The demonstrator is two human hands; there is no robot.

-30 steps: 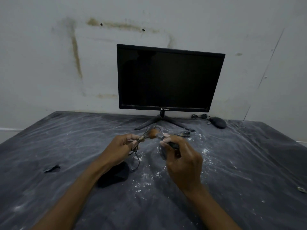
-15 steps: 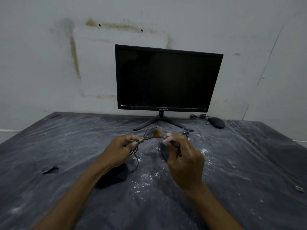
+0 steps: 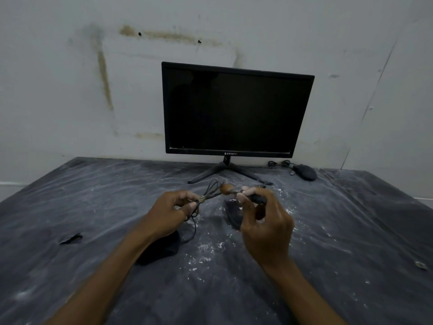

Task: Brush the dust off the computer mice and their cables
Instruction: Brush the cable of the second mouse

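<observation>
Two hands: left hand (image 3: 171, 208) pinches looped cable (image 3: 210, 191); right hand (image 3: 264, 221) holds bristly brush (image 3: 226, 188).

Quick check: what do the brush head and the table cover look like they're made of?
Brush head: soft brown bristles, likely hair or synthetic fibre; the tuft looks fluffy, matt. Table cover: thin clear plastic sheet over a dark surface, judging by its glossy wrinkles and white dust specks.

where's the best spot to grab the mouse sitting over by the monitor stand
Grip the far mouse across its two long sides, coming down from above: it lies flat with its rounded back up. Its cable trails left toward the monitor, so approach from the right.
</observation>
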